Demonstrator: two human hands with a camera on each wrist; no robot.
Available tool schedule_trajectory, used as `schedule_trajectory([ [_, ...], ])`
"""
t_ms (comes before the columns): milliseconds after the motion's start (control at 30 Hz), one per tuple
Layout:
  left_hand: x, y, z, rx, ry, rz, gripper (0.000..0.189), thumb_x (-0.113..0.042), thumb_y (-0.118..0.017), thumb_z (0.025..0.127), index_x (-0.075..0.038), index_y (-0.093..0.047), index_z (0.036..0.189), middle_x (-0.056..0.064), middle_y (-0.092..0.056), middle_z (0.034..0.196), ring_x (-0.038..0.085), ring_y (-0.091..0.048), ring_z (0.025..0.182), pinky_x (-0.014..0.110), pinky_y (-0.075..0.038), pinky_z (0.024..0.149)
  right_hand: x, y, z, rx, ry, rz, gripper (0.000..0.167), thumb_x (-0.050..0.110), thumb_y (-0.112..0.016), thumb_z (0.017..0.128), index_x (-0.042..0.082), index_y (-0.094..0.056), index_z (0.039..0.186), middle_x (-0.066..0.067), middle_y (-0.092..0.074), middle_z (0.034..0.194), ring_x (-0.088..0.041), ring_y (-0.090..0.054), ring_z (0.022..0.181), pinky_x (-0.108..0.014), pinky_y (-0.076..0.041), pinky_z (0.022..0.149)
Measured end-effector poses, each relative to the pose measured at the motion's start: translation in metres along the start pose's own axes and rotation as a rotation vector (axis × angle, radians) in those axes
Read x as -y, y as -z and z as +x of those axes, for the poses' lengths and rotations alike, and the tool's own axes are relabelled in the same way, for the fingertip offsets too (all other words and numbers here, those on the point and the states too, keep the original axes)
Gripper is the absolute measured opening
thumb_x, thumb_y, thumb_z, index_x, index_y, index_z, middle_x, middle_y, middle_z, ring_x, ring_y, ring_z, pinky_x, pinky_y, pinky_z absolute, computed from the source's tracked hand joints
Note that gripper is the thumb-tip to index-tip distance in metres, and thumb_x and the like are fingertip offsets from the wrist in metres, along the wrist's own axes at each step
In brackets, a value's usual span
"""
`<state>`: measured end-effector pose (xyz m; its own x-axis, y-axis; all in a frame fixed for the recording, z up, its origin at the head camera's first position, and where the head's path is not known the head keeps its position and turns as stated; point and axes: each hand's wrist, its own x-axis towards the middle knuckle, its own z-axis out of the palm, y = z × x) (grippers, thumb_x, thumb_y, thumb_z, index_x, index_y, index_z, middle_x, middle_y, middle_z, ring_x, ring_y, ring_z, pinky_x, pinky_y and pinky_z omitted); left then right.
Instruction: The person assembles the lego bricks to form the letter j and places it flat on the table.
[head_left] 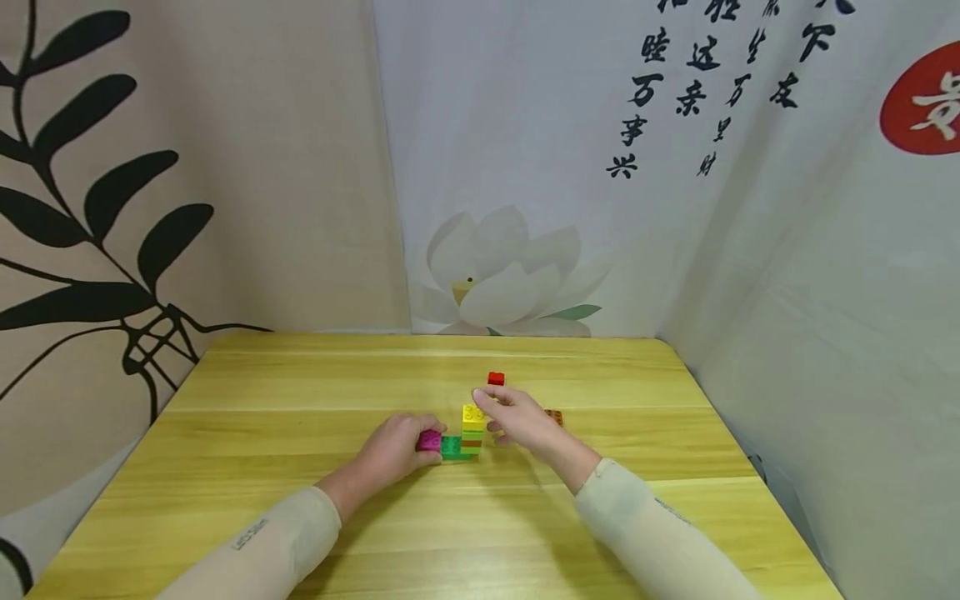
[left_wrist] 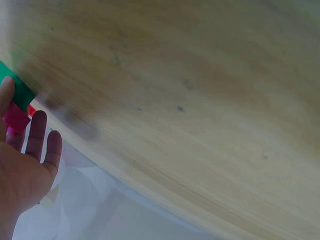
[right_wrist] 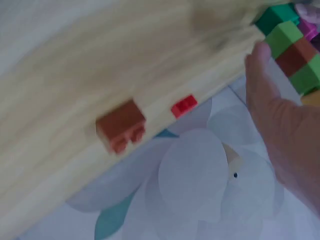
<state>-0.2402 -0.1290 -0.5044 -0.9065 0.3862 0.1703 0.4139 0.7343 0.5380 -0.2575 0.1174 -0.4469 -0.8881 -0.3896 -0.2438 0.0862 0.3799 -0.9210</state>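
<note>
Table [head_left: 300, 383], two-handed brick work near its middle.
Head view gives us the layout: left hand [head_left: 397, 442] pinches the magenta brick [head_left: 431, 441] at the left end of the green brick [head_left: 451, 447]; right hand [head_left: 521, 421] is just right of the tower [right_wrist: 295, 56] on that green brick, fingers loosely bent, nothing in its grasp; contact with the tower we can't tell. Left wrist adds two left fingers clear of the magenta brick. Right wrist shows us the layers better: light green, brown, light green, then yellow cropped at the edge; only head gets us the yellow brick's [head_left: 472, 415] studded top. Loose brown brick [right_wrist: 121, 122]: partly hidden by the right hand in head, whole in right wrist. Red brick [head_left: 496, 378] lies beyond the tower.
</note>
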Motion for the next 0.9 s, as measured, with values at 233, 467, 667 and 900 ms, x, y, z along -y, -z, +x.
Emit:
schedule_trajectory([
  [233, 0.0, 0.0, 0.002, 0.005, 0.013, 0.009, 0.035, -0.016, -0.093, 0.083, -0.009, -0.079, 0.114, 0.002, -0.08, 0.102, 0.007, -0.062, 0.081, 0.028, -0.06, 0.077, -0.001, -0.008, 0.002, 0.064, -0.137, 0.169, 0.065, 0.051, -0.065, 0.105, 0.008, -0.056, 0.152, -0.023, -0.048, 0.162, -0.049, -0.063, 0.132, -0.058, -0.061, 0.099],
  [467, 0.0, -0.002, -0.001, -0.006, 0.024, 0.025, 0.036, -0.017, -0.094, 0.082, -0.01, -0.079, 0.114, 0.002, -0.08, 0.103, 0.008, -0.063, 0.084, 0.031, -0.061, 0.08, -0.011, -0.014, 0.004, 0.05, -0.132, 0.279, 0.06, 0.045, -0.07, 0.104, 0.005, -0.061, 0.148, -0.02, -0.05, 0.161, -0.044, -0.064, 0.129, -0.047, -0.063, 0.098],
  [667, 0.001, -0.003, -0.002, -0.013, 0.034, 0.025, 0.035, -0.016, -0.094, 0.081, -0.012, -0.08, 0.113, 0.001, -0.08, 0.102, 0.008, -0.064, 0.084, 0.03, -0.061, 0.079, -0.019, -0.017, 0.012, 0.029, -0.139, 0.321, 0.059, 0.047, -0.075, 0.1, 0.007, -0.065, 0.142, -0.015, -0.051, 0.156, -0.025, -0.063, 0.096, -0.033, -0.063, 0.086],
  [900, 0.001, -0.002, -0.001, -0.031, 0.009, 0.046, 0.035, -0.016, -0.095, 0.08, -0.011, -0.08, 0.112, 0.002, -0.08, 0.101, 0.009, -0.065, 0.084, 0.032, -0.061, 0.079, -0.02, -0.018, 0.012, 0.018, -0.126, 0.3, 0.059, 0.049, -0.072, 0.101, 0.009, -0.064, 0.144, -0.014, -0.051, 0.157, -0.025, -0.062, 0.1, -0.035, -0.062, 0.088],
])
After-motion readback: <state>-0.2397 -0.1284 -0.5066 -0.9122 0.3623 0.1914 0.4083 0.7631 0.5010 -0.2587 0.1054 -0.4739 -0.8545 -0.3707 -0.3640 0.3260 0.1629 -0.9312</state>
